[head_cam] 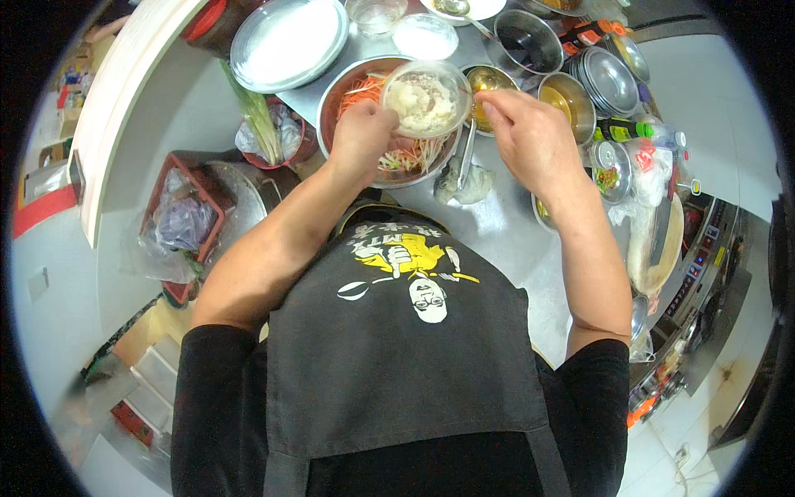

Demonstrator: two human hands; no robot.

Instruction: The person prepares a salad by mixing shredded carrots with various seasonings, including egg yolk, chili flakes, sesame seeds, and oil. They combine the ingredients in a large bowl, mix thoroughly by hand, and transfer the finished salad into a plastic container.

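My left hand (pixel 366 136) grips the left rim of a clear round bowl (pixel 392 124) holding a pale, mashed food, possibly minced garlic (pixel 425 102). This bowl is above a large metal basin (pixel 324 133) of shredded carrot (pixel 362 91) and pale shreds (pixel 422 155), hiding part of them. Close to the bowl's right rim, my right hand (pixel 537 140) has thumb and fingers drawn together; whether something thin is between them is unclear. Below those fingertips a metal ladle (pixel 467 152) rests with its head in a bowl of yellow oil (pixel 497 118).
Metal bowls of dark liquid (pixel 525 53) and yellow liquid (pixel 556 99) stand at the right, by bottles (pixel 621 129) and stacked metal dishes (pixel 605 77). A crumpled cloth or bag (pixel 475 186) lies on the steel table (pixel 503 248). A covered round dish (pixel 289 43) and green onions (pixel 254 118) are left.
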